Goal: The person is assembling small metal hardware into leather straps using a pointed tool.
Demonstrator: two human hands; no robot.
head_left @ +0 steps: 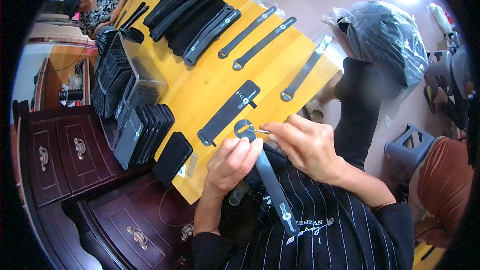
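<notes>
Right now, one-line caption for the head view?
Both hands, left and right, hold a dark strap over a yellow table.

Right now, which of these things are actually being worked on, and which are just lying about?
In hand:
- grey strap, its ring end pinched by the left hand
- small metal pin in the right hand

Lying about:
- black card strip on the yellow table
- loose straps
- stacked black cards
- plastic bag
</notes>
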